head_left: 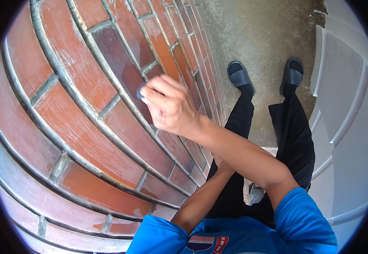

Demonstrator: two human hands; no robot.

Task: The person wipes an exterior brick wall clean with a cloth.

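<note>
My right hand [169, 103] reaches across to the brick wall [78, 118], its fingers closed round a small dark round-edged object [140, 90]. Only a bit of that object shows past the fingertips, beside a dark, wet-looking brick. Orange and reddish bricks with grey mortar lines surround the hand. My left hand [218, 161] is mostly hidden behind my right forearm, low beside the wall; its fingers cannot be seen.
The brick wall fills the left side. A pale panelled surface [353, 127] stands on the right. Between them, my dark sandals [240, 76] rest on a stained concrete floor [264, 42]. A whitish item with clear plastic [255, 194] shows by my waist.
</note>
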